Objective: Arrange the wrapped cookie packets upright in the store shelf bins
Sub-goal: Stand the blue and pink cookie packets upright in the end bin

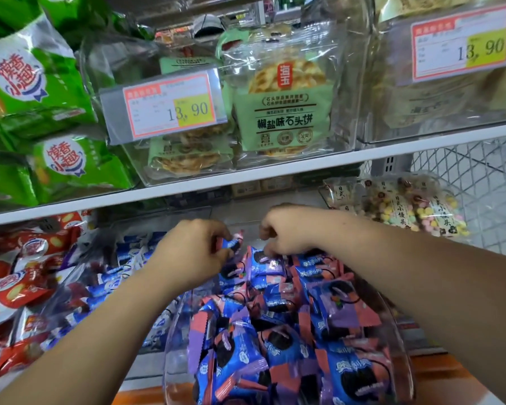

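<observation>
A clear plastic bin (170, 340) on the lower shelf holds several blue, pink and purple wrapped cookie packets (275, 331). My left hand (193, 252) pinches one blue packet (231, 244) at the back of the bin, lifted just above the pile. My right hand (287, 232) reaches in beside it, its curled fingertips pinching the top edge of another packet (263, 261) that stands upright in the back row. Both forearms stretch over the bin's front.
Left of the bin lie blue-white packets (129, 258) and red snack bags (21, 276). Pastel candy bags (421, 209) sit at right beside a white wire basket (485, 182). The upper shelf (246, 176) carries clear bins of green flatbread packs (284, 97), with price tags (167, 106).
</observation>
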Available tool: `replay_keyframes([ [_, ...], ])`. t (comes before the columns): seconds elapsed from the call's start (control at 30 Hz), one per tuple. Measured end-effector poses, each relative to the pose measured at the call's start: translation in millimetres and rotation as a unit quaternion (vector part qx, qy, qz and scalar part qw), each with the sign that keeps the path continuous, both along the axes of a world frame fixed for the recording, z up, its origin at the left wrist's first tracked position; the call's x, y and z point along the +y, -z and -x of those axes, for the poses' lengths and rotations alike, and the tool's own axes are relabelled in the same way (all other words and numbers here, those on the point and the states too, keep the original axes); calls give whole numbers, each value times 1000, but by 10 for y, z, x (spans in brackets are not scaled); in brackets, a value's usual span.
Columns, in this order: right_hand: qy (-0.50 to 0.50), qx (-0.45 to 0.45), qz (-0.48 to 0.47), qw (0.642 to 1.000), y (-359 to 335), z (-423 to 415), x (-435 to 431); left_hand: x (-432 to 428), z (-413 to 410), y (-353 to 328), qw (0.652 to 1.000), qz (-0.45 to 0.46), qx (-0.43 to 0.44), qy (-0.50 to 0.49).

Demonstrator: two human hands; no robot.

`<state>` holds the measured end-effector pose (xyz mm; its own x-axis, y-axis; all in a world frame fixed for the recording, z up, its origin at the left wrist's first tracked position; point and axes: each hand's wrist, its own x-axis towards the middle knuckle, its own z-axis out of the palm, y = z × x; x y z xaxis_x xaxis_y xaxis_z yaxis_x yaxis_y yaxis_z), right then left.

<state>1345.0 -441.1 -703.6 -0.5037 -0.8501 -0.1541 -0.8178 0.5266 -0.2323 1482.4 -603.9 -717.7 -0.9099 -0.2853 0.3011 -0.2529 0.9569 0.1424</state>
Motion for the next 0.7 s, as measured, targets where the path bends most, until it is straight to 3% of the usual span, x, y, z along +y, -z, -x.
replay_keyframes([
  [0.13, 16, 0, -44, 999, 149, 41, -213, -8, 70, 95, 1000, 18, -12, -8],
  [0.23, 11, 51, -74, 996, 280, 17, -281, -53, 98, 117, 999, 17, -18, -22],
  [0.5, 10, 149, 9, 989, 49, 147, -164, -126, 28, 101, 999, 3, 15, -28],
  [0.7, 19, 151, 11, 988, 232, 134, -128, -31, 10, 4, 995, 58, -67, -43],
])
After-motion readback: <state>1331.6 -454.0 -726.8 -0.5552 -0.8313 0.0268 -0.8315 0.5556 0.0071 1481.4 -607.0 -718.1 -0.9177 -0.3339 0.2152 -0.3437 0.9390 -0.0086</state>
